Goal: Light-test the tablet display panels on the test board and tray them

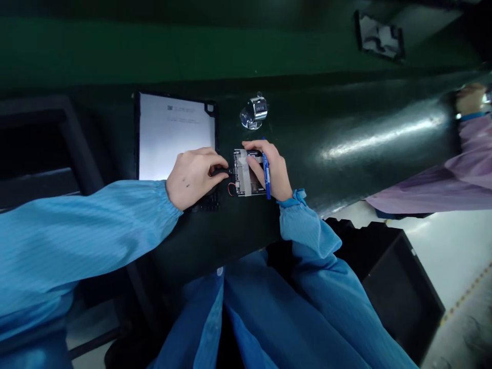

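A small circuit board (246, 179) with grey tape strips and a short red wire lies on the dark green table (346, 128). My right hand (269, 169) rests on the board's right side. Its fingers are closed around a blue pen (266, 177), and one finger presses on the tape. My left hand (194, 174) is curled at the board's left edge, its fingertips pinching a small dark part there. Both arms wear blue sleeves.
A white sheet in a black frame (175, 134) lies behind my left hand. A metal hand counter (254, 111) stands beyond the board. Another person's hand and lilac sleeve (461, 159) reach in at the right. A black bin (400, 287) sits below the table edge.
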A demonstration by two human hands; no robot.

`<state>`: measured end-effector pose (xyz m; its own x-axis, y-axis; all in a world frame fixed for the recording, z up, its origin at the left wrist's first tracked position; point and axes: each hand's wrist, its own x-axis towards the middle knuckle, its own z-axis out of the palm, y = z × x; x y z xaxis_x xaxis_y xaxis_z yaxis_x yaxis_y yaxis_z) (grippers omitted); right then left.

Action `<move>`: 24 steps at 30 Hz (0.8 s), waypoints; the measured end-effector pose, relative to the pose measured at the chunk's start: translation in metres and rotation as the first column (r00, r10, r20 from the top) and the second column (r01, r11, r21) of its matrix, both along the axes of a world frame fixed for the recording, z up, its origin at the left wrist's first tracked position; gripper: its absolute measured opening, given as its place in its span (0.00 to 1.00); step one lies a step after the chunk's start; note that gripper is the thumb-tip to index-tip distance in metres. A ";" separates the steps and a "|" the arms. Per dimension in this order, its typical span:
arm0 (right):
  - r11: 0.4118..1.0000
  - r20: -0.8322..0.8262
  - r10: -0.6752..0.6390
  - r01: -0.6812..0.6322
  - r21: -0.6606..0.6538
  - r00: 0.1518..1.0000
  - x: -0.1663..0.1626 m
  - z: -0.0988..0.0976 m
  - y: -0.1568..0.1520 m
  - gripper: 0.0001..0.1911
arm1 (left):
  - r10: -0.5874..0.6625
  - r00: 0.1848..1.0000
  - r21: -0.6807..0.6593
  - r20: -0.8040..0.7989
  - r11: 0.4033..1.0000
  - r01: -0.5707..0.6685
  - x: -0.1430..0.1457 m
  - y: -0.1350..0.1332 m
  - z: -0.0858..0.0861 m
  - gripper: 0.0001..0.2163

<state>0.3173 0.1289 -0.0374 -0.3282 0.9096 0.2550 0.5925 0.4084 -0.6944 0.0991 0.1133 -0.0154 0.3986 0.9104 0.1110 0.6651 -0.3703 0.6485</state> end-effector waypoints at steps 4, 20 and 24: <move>1.000 0.027 -0.019 0.019 -0.003 0.999 -0.001 0.002 0.000 0.09 | 0.019 1.000 0.057 0.011 0.998 -0.020 0.004 -0.001 -0.004 0.04; 1.000 0.030 -0.003 0.003 0.002 1.000 -0.001 0.001 0.000 0.08 | 0.011 0.997 0.062 0.071 0.998 -0.015 0.003 -0.001 -0.005 0.04; 1.000 0.041 -0.006 0.006 0.003 0.999 -0.002 0.002 0.000 0.08 | 0.008 0.995 0.067 0.094 0.998 -0.015 0.003 -0.002 -0.005 0.05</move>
